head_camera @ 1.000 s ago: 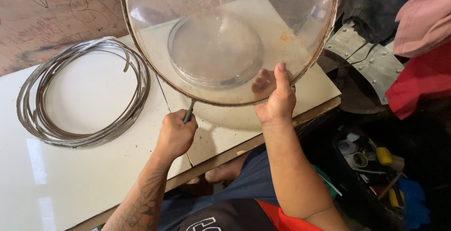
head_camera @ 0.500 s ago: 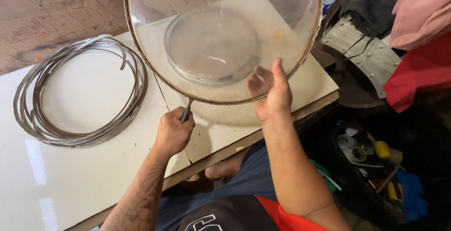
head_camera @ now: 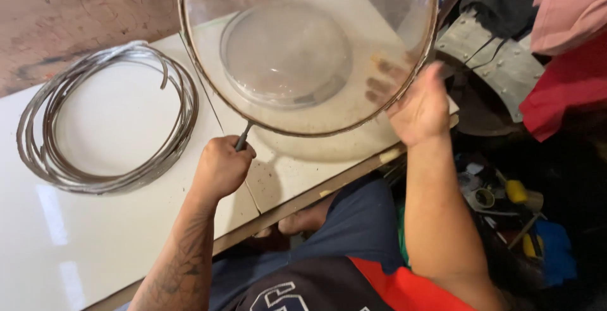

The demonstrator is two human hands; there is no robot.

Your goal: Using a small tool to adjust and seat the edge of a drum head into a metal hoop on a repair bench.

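A large clear plastic dome with a metal-edged rim is held tilted over the white table. My right hand grips its rim at the lower right, fingers showing through the plastic. My left hand is closed around a thin dark tool whose tip touches the dome's lower rim. A smaller clear dome lies on the table behind, seen through the big one.
A coil of grey metal strip lies on the table's left side. A riveted metal plate, red and pink cloth, and a heap of small tools and tape sit on the floor at right. My knees are under the table edge.
My right hand has slid rightward and upward along the rim, and the dome has turned with it. My left hand and the tool stay at the lower rim.
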